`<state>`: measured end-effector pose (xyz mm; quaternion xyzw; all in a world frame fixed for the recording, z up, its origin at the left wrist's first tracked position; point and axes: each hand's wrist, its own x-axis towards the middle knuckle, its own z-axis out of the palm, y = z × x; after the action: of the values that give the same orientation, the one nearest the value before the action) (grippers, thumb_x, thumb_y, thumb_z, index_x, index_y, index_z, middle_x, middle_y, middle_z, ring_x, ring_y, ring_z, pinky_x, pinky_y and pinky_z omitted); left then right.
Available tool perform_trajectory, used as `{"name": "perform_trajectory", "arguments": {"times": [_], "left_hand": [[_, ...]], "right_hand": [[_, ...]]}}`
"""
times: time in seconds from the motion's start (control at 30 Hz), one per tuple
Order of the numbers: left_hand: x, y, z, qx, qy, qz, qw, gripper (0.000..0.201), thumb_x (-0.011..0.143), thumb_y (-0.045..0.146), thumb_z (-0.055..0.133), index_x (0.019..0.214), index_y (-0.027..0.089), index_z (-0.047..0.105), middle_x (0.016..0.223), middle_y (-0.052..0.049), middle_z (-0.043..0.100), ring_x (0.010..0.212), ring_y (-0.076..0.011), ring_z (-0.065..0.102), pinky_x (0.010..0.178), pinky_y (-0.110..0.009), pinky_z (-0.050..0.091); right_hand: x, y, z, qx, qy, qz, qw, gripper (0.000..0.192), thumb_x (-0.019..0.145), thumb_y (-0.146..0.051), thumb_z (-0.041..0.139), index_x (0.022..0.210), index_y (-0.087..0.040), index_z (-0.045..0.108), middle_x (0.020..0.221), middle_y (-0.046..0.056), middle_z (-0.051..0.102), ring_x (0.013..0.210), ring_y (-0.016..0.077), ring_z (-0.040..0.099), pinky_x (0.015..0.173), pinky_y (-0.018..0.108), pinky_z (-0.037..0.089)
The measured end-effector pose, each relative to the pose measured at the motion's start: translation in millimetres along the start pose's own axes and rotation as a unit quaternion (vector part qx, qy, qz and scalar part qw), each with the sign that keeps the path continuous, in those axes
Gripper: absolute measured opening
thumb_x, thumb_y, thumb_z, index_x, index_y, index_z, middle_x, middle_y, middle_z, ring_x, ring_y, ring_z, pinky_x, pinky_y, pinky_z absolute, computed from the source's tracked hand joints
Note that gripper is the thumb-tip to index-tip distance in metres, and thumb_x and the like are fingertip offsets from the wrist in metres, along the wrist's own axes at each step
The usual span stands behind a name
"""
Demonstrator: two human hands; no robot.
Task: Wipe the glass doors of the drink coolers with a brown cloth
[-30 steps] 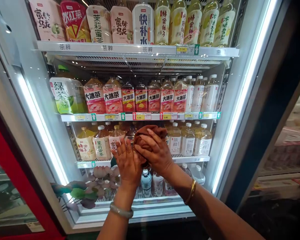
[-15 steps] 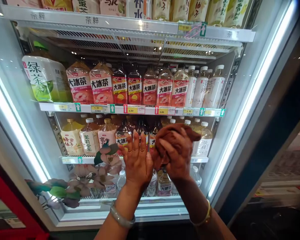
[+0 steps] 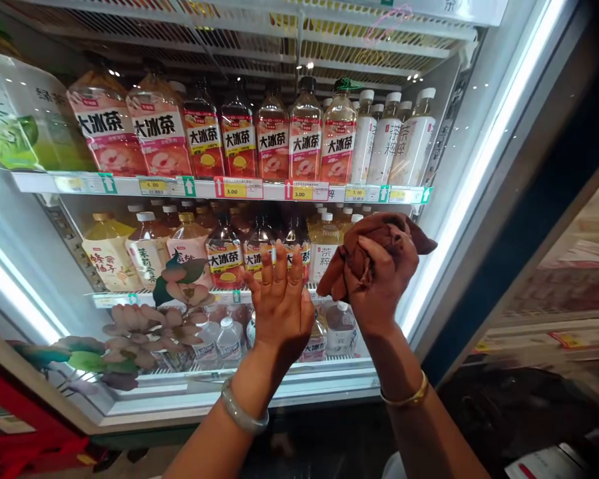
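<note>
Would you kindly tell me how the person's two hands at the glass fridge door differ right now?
The left hand is open, fingers spread and pointing up, palm toward the glass fridge door, holding nothing. The right hand is closed in a fist around a bunched brown cloth. The left wrist wears a pale grey bangle; the right wrist wears a thin gold bangle. Both are raised before the door.

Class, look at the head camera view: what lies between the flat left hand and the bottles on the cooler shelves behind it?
In the head view, the cooler's glass door lies between: the left hand is spread flat against it, with the bottles shelved behind the pane.
</note>
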<state>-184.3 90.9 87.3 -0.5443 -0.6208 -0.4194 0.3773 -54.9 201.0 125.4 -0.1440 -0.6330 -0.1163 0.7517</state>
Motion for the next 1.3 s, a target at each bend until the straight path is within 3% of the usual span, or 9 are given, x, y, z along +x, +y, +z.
{"name": "perform_trajectory", "arguments": {"times": [0.3, 0.5, 0.7, 0.8, 0.97, 1.1, 1.17, 1.23, 1.3], "left_hand": [[0, 3, 5.2, -0.041, -0.017, 0.005, 0.999, 0.079, 0.096, 0.024, 0.047, 0.168, 0.025, 0.015, 0.177, -0.002, 0.005, 0.164, -0.0300, -0.005, 0.131, -0.060, -0.009], [0, 13, 12.2, -0.052, -0.040, -0.006, 0.998, 0.080, 0.094, 0.025, 0.048, 0.168, 0.024, 0.020, 0.177, -0.002, 0.008, 0.164, -0.0281, -0.005, 0.131, -0.058, -0.012], [6, 11, 17.1, -0.087, -0.050, -0.015, 0.995, 0.070, 0.101, 0.039, 0.040, 0.166, 0.018, 0.026, 0.178, -0.007, 0.009, 0.164, -0.0308, -0.007, 0.126, -0.058, -0.022], [12, 17, 16.4, -0.071, -0.066, -0.008, 0.995, 0.074, 0.103, 0.046, 0.036, 0.168, 0.015, 0.017, 0.178, -0.007, -0.002, 0.163, -0.0365, -0.012, 0.125, -0.062, -0.023], [16, 27, 26.8, -0.054, -0.071, 0.005, 0.996, 0.077, 0.104, 0.057, 0.027, 0.169, 0.021, 0.005, 0.178, 0.000, -0.006, 0.163, -0.0389, -0.009, 0.126, -0.066, -0.016], [17, 22, 39.2, -0.026, -0.074, 0.019, 0.997, 0.088, 0.099, 0.068, 0.031, 0.169, 0.025, 0.002, 0.178, 0.002, -0.008, 0.163, -0.0398, -0.009, 0.126, -0.064, -0.018], [18, 26, 39.2, -0.008, -0.089, 0.016, 0.996, 0.087, 0.099, 0.066, 0.032, 0.169, 0.025, 0.000, 0.177, 0.003, -0.010, 0.162, -0.0410, -0.009, 0.125, -0.066, -0.017], [18, 35, 35.3, -0.005, -0.095, 0.010, 0.995, 0.081, 0.101, 0.059, 0.028, 0.169, 0.024, 0.001, 0.178, 0.002, -0.009, 0.163, -0.0401, -0.009, 0.125, -0.065, -0.016], [16, 46, 31.2, -0.014, -0.100, 0.015, 0.995, 0.075, 0.104, 0.053, 0.022, 0.169, 0.022, 0.003, 0.178, 0.000, -0.007, 0.163, -0.0397, -0.008, 0.126, -0.067, -0.014]], "right_hand": [[-28, -1, -12, 0.017, -0.107, -0.120, 0.987, 0.032, 0.089, -0.024, 0.071, 0.119, -0.032, 0.069, 0.134, 0.006, 0.057, 0.145, 0.0336, 0.049, 0.117, 0.055, 0.050], [-11, 13, -20, -0.028, -0.048, -0.016, 0.998, 0.031, 0.092, -0.034, 0.067, 0.123, -0.029, 0.066, 0.145, 0.010, 0.046, 0.144, 0.0364, 0.046, 0.120, 0.064, 0.043], [-21, 2, -22, -0.025, -0.190, -0.086, 0.978, 0.026, 0.097, -0.029, 0.063, 0.122, -0.034, 0.068, 0.146, 0.002, 0.052, 0.156, 0.0249, 0.035, 0.130, 0.048, 0.037], [-20, 16, -31, -0.106, -0.232, -0.054, 0.966, 0.028, 0.097, -0.032, 0.066, 0.125, -0.029, 0.069, 0.152, 0.001, 0.050, 0.159, 0.0248, 0.030, 0.133, 0.047, 0.031], [-9, 15, -23, -0.185, -0.165, 0.002, 0.969, 0.050, 0.096, -0.051, 0.059, 0.130, -0.015, 0.069, 0.153, 0.002, 0.052, 0.159, 0.0256, 0.028, 0.131, 0.043, 0.027], [-11, 17, -23, -0.166, -0.180, -0.089, 0.966, 0.079, 0.098, -0.049, 0.005, 0.087, -0.004, 0.069, 0.145, -0.008, 0.059, 0.151, 0.0271, 0.033, 0.114, 0.031, 0.042], [-10, 29, -31, -0.167, -0.174, -0.099, 0.965, 0.088, 0.095, -0.047, -0.009, 0.075, -0.002, 0.063, 0.141, -0.007, 0.061, 0.147, 0.0293, 0.036, 0.104, 0.029, 0.047], [-7, 40, -38, -0.152, -0.129, -0.074, 0.977, 0.083, 0.103, -0.051, 0.004, 0.084, -0.004, 0.070, 0.137, -0.001, 0.065, 0.148, 0.0261, 0.039, 0.109, 0.034, 0.048], [-2, 43, -41, -0.146, -0.107, -0.038, 0.983, 0.058, 0.108, -0.048, 0.031, 0.112, -0.008, 0.073, 0.141, 0.005, 0.063, 0.152, 0.0230, 0.040, 0.119, 0.040, 0.043]]}}
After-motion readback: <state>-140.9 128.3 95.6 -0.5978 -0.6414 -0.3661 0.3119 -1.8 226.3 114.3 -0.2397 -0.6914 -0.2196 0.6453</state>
